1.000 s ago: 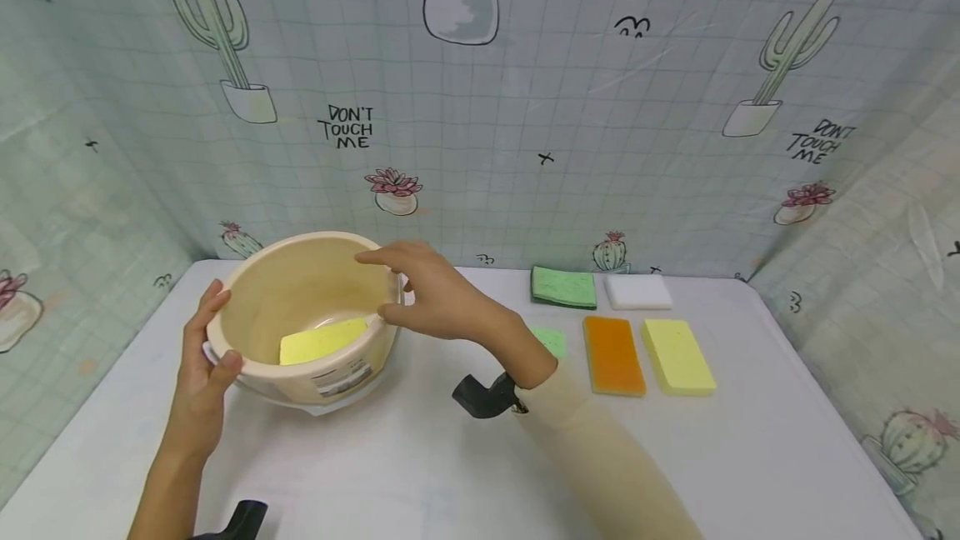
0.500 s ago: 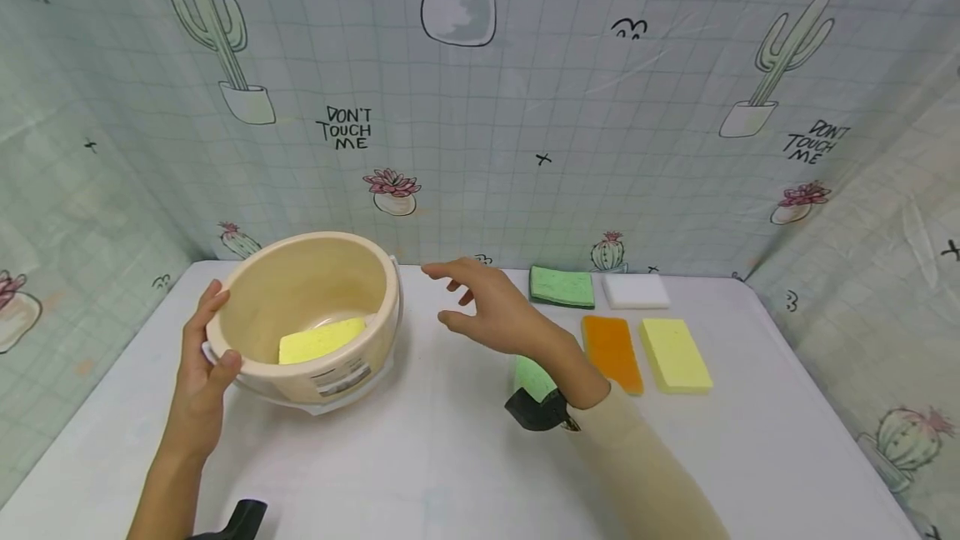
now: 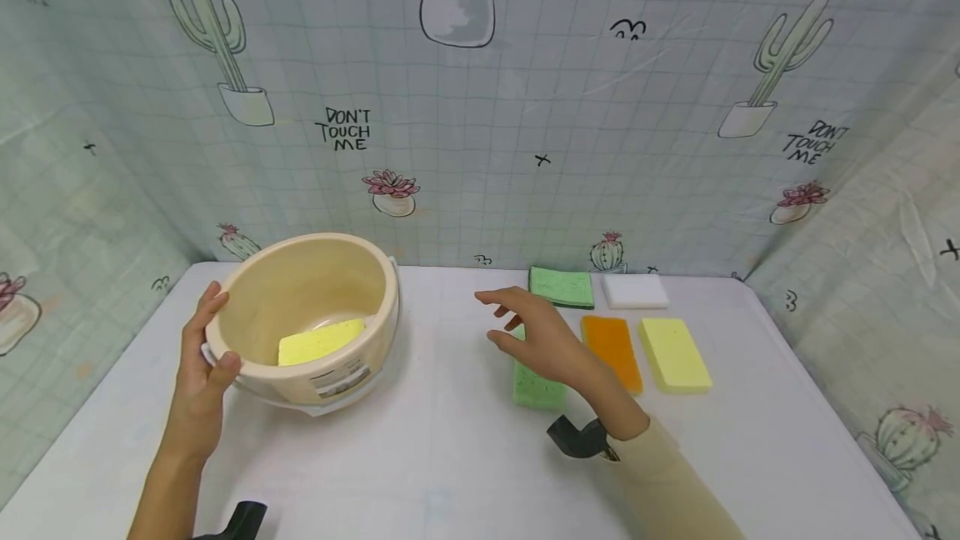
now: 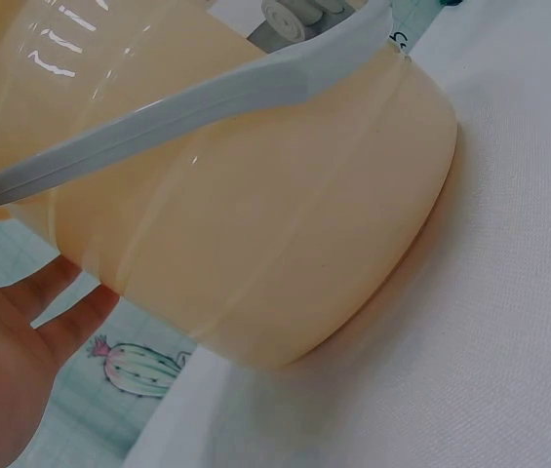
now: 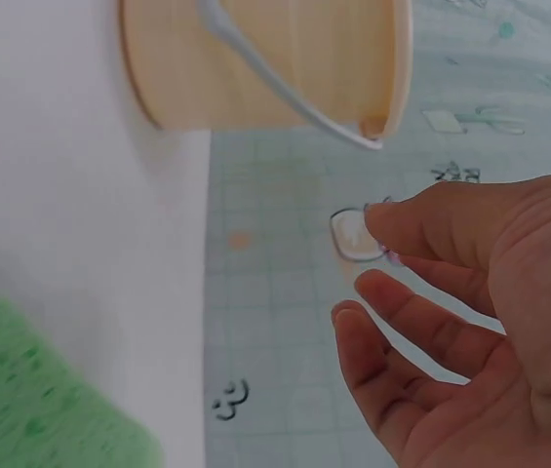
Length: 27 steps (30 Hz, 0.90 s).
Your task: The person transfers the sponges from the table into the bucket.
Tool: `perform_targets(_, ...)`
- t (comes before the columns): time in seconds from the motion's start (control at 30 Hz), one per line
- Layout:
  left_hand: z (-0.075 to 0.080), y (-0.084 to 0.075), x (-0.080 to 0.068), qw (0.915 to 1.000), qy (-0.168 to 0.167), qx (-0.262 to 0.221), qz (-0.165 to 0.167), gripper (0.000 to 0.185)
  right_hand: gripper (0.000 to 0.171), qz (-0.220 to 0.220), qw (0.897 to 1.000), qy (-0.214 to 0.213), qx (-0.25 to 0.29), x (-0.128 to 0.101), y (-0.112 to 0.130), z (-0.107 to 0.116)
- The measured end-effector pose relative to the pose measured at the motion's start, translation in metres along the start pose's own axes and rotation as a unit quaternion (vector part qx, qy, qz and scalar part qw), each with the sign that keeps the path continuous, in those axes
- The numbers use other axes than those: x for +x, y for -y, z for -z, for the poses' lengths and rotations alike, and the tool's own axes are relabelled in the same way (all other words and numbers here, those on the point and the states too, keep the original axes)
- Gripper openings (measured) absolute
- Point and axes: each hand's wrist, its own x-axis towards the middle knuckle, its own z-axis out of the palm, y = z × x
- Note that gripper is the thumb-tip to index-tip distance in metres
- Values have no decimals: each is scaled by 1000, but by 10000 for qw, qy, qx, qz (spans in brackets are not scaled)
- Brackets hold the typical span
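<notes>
One yellow sponge (image 3: 321, 341) already lies inside the cream plastic bucket (image 3: 303, 315) at the left of the white worktop (image 3: 450, 457); that much looks done. Five sponges are outside it, to the right: a light green one (image 3: 534, 386) nearest the bucket, an orange one (image 3: 611, 352) and a yellow one (image 3: 673, 354) beside it, and at the far edge a darker green one (image 3: 562, 287) with a white one (image 3: 634, 291) next to it. If the sponges are being gathered into the bucket, I judge the work barely begun.

The left hand (image 3: 201, 357) grips the bucket's near-left rim, thumb over the edge; the grey bail handle (image 4: 187, 107) hangs down against the wall. The right hand (image 3: 543, 340) hovers just above the light green sponge, fingers spread and relaxed, holding nothing; whether it touches the sponge I cannot tell.

The backdrop cloth (image 3: 525, 107) reads "DON'T TOUCH ME" twice (image 3: 344, 127) (image 3: 819, 142), among drawn cacti. A white label (image 3: 343, 377) sits on the bucket's near wall, its print too small to read.
</notes>
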Motion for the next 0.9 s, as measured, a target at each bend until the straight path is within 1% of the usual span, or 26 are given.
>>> perform_targets(0.23,0,1,-1,9998,6,-189,-54,64,46,-131,9996,-214,113,-18,-24,-3)
perform_targets(0.4,1,1,-1,10000,18,60,-23,63,44,-248,9991,-300,180,-31,-40,-3)
perform_targets(0.63,0,0,-2,10000,11,84,5,64,45,-441,9979,-444,164,-52,-59,0)
perform_targets(0.8,0,2,-1,10000,-9,-21,-14,64,48,-598,9973,-323,269,-60,-72,4)
perform_targets(0.9,1,4,0,9998,-23,-197,-78,64,56,-674,9968,-231,350,-62,-77,5)
